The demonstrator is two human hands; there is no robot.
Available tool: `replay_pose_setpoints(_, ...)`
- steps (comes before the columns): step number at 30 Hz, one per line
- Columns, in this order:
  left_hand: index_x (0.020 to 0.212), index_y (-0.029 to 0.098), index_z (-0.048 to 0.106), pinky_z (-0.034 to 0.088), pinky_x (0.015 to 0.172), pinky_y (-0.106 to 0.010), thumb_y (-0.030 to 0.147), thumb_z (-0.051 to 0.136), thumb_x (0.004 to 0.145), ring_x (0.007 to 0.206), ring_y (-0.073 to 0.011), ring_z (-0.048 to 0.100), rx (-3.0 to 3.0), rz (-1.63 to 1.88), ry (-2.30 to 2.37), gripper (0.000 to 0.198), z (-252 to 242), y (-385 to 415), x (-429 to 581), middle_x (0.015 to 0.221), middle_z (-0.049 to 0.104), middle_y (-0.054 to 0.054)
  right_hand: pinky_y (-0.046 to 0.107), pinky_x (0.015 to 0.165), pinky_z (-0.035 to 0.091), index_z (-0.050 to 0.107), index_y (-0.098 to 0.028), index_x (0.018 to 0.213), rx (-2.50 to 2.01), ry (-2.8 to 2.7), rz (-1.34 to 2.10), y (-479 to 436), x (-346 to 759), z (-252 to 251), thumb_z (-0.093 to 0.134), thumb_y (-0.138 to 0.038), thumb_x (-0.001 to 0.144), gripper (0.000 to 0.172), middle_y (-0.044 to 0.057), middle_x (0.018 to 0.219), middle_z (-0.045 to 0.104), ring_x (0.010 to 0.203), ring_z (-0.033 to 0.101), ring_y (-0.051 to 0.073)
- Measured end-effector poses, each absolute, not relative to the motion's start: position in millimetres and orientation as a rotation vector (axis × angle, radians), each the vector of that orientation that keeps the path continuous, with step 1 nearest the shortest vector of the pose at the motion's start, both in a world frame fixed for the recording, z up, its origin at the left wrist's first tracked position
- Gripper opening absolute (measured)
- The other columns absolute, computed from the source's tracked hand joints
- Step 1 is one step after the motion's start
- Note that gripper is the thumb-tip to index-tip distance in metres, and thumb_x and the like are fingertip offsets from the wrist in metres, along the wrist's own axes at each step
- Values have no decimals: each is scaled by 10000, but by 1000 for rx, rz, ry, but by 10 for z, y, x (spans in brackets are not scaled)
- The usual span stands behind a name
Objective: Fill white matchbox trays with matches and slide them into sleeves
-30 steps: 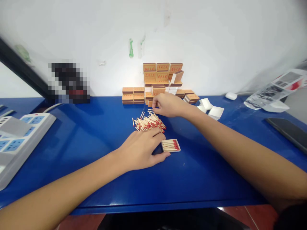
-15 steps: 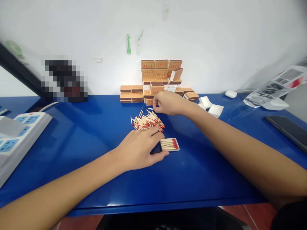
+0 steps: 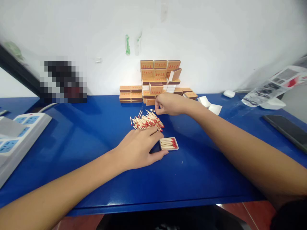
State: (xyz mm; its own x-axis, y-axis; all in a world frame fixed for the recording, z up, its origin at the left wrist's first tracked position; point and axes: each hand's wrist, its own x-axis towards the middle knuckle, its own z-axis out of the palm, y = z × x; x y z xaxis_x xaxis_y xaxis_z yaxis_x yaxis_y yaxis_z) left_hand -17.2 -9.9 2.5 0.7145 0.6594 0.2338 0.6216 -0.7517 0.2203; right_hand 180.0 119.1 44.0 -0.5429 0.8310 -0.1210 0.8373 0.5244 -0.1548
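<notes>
A small white matchbox tray (image 3: 169, 148), filled with red-tipped matches lying side by side, rests on the blue table. My left hand (image 3: 140, 148) curls round its left end, thumb at the near edge and forefinger at the far corner. Just beyond those fingers spreads a loose heap of matches (image 3: 146, 121), heads mostly toward me. At the heap's far right edge is my right hand (image 3: 169, 103), fingers pinched together. A match (image 3: 152, 110) shows at its fingertips, its other end hidden by them.
Stacked matchboxes (image 3: 154, 74) stand against the wall, with a lower stack (image 3: 130, 94) to their left. White empty trays (image 3: 215, 109) lie right of my right hand. A power strip (image 3: 26, 127) is at left; a phone (image 3: 285, 131) and a clear plastic packet (image 3: 263, 91) are at right.
My right hand has shifted very slightly at the far edge of the match heap, its fingers still pinched. My left hand stays at the tray. The whole view has moved a little.
</notes>
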Motion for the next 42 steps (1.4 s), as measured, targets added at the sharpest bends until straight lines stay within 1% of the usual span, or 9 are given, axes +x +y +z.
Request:
replay_pose_setpoints(5,1202,204,711,549,652,-342,499,636,988,964,-245,755,2791,473,1038,372,23,-103,-177,1264,732,-58,308,589,350,715,-166,783,1550,2684,-316,1101,1879,549,651,-157,810,70,17,656,666,578,522,132)
replay_pose_setpoints(9,1193,201,716,541,631,-346,500,633,989,913,-233,748,2780,454,1041,372,38,-100,-174,1215,739,-53,301,611,384,730,-161,820,1578,2699,-283,1085,1854,508,669,-194,811,70,45,742,708,646,578,155)
replay_pose_setpoints(13,1191,191,721,523,616,-340,494,632,988,893,-231,740,2792,448,1049,376,45,-95,-168,1198,742,-65,321,604,391,747,-143,847,1579,2709,-240,1110,1810,435,676,-220,796,117,86,780,730,673,592,184)
replay_pose_setpoints(19,1191,192,717,499,592,-325,502,626,990,870,-231,735,2791,439,1055,380,36,-99,-171,1132,747,-58,313,610,403,755,-152,850,1556,2740,-289,1109,1818,419,655,-213,809,124,69,758,721,663,591,169)
replay_pose_setpoints(26,1198,202,715,520,626,-331,499,633,991,898,-229,741,2796,447,1055,372,31,-93,-169,1224,740,-62,315,622,407,788,-126,879,1555,2723,-333,1107,1808,383,663,-210,819,162,77,758,726,645,583,161)
replay_pose_setpoints(31,1198,201,716,547,649,-342,496,634,991,936,-237,746,2794,457,1044,370,23,-99,-171,1267,732,-67,325,579,339,774,-142,776,1535,2680,-324,1109,1805,351,665,-203,815,131,62,664,691,580,523,152)
replay_pose_setpoints(37,1210,208,709,559,653,-354,507,636,989,962,-244,752,2794,455,1059,379,34,-103,-163,1254,732,-53,308,595,331,706,-171,798,1559,2678,-335,961,1910,576,663,-209,815,60,19,673,645,596,501,138)
replay_pose_setpoints(39,1212,204,705,553,645,-352,504,643,983,953,-245,751,2779,453,1096,382,38,-102,-165,1208,740,-51,308,580,308,680,-188,803,1553,2704,-409,816,1995,656,659,-242,823,60,-6,644,606,575,473,132)
replay_pose_setpoints(42,1235,203,690,537,643,-341,496,657,973,914,-234,741,2750,462,1141,395,49,-101,-172,1149,749,-48,300,583,316,670,-220,835,1426,2796,-608,525,2133,689,658,-338,862,122,-37,632,588,554,468,124)
